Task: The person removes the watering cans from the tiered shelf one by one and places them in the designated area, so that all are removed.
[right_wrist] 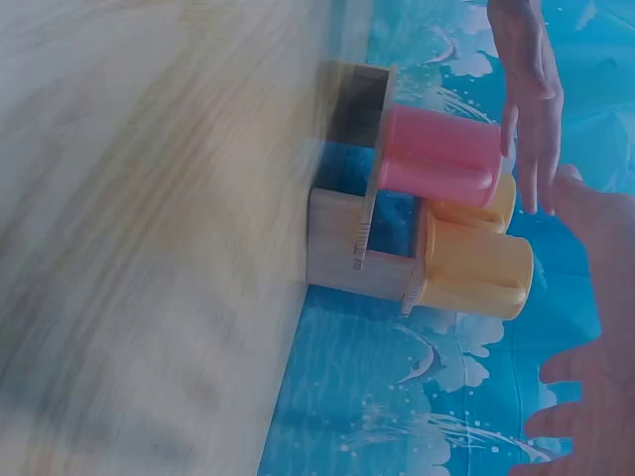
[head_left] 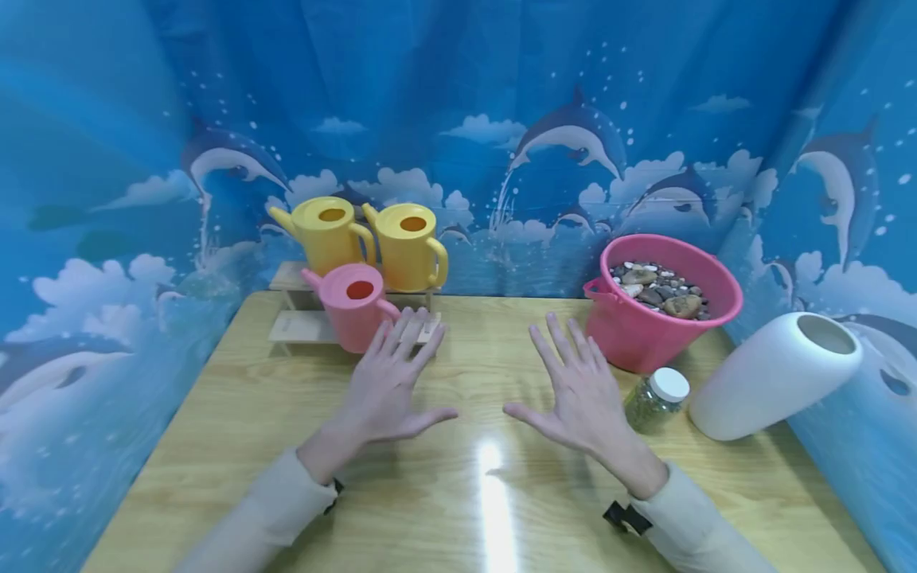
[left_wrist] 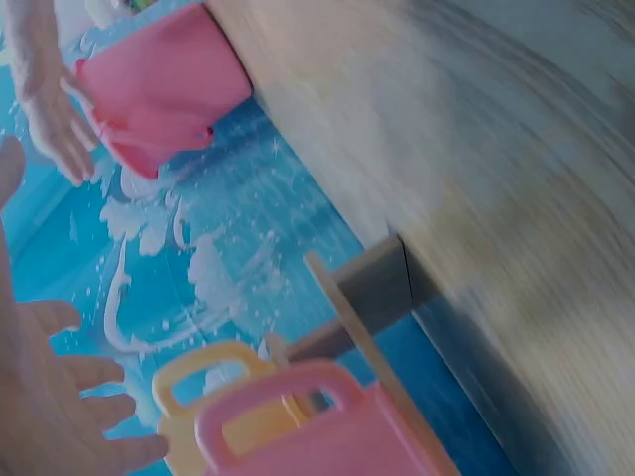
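Both hands hover over the table with fingers spread, palms down, holding nothing. The left hand (head_left: 387, 390) is nearest a pink watering can (head_left: 351, 310), its fingertips overlapping the can's handle side in the head view. That can stands on the lower step of a small wooden stand (head_left: 304, 326). Two yellow watering cans, a left one (head_left: 325, 239) and a right one (head_left: 408, 251), stand on the upper step. The right hand (head_left: 583, 398) is beside a glass jar (head_left: 648, 406) with a white lid and in front of a pink bucket (head_left: 637, 334) of stones.
At the right stands a tall white vase (head_left: 774, 378), seen tilted in the head view. Mixed pebbles (head_left: 655, 288) lie inside the bucket. A blue dolphin curtain (head_left: 458, 79) encloses the back and sides of the wooden table (head_left: 444, 509).
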Demonstrator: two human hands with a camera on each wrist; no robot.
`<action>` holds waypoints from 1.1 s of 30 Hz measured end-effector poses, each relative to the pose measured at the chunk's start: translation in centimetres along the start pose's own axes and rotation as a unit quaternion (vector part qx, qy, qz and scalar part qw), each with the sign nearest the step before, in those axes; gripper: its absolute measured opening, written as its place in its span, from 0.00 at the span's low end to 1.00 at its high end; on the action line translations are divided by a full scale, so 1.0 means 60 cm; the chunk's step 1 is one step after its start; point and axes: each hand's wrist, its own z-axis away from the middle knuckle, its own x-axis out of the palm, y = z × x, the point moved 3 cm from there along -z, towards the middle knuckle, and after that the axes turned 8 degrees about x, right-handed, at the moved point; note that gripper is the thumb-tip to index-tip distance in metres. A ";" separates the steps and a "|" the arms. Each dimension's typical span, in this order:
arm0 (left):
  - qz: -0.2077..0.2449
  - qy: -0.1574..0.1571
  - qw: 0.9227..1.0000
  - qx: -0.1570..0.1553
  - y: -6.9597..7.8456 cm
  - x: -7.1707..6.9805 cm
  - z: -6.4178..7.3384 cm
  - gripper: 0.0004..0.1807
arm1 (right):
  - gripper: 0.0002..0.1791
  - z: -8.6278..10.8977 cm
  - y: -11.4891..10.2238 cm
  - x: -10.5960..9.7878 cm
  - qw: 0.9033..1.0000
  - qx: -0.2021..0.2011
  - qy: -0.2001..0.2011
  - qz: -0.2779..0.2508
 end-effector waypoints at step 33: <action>0.332 0.040 0.861 -0.383 -0.318 -0.045 0.204 0.38 | 0.25 -0.169 -0.157 0.077 0.817 0.082 -0.173 -0.544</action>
